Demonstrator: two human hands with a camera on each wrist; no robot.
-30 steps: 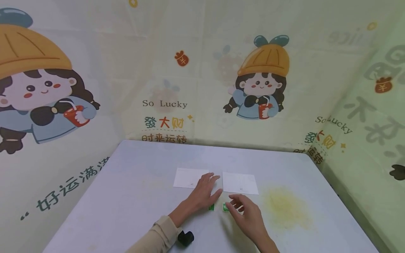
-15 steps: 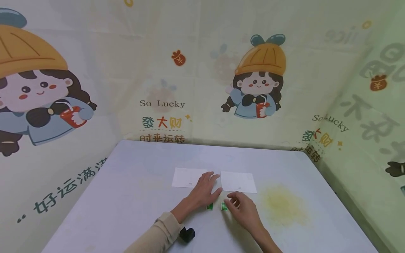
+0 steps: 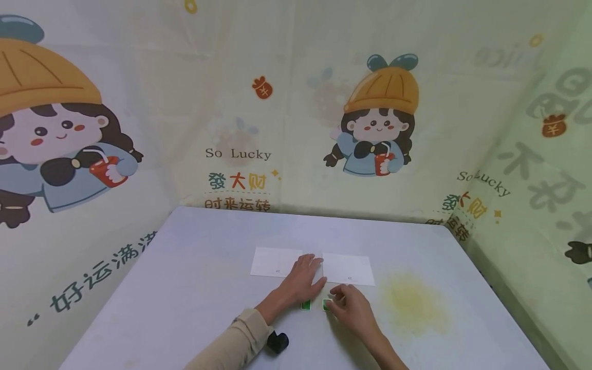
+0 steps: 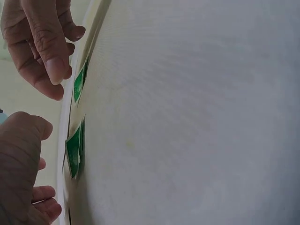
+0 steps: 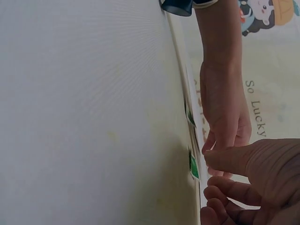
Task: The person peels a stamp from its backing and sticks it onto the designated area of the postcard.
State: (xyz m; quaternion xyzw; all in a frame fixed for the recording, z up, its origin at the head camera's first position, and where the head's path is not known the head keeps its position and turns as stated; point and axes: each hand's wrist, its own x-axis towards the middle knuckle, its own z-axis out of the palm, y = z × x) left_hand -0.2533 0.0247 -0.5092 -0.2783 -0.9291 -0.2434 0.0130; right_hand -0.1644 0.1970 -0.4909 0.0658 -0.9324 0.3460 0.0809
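Two white paper rectangles, perhaps envelopes, lie side by side on the table: the left one [image 3: 273, 261] and the right one [image 3: 348, 268]. My left hand [image 3: 302, 280] rests with spread fingers across the left paper's right end, hiding that part. Just nearer to me lie two small green stamp-like pieces with white borders, one below my left thumb [image 3: 306, 305] and one at my right thumb [image 4: 75, 152]. Both look slightly curled up from the table in the wrist views. My right hand [image 3: 355, 311] hovers beside the right piece, fingers loosely bent, with nothing visible between them.
The white table [image 3: 185, 308] carries a yellowish stain [image 3: 413, 303] on the right. A black device [image 3: 278, 342] shows beside my left sleeve [image 3: 245, 334]. Printed cloth walls [image 3: 296, 128] enclose the table's back and sides.
The head view has shifted slightly. Both hands stay almost in place, the right thumb hovering by the right green piece; the papers and green pieces lie as before.
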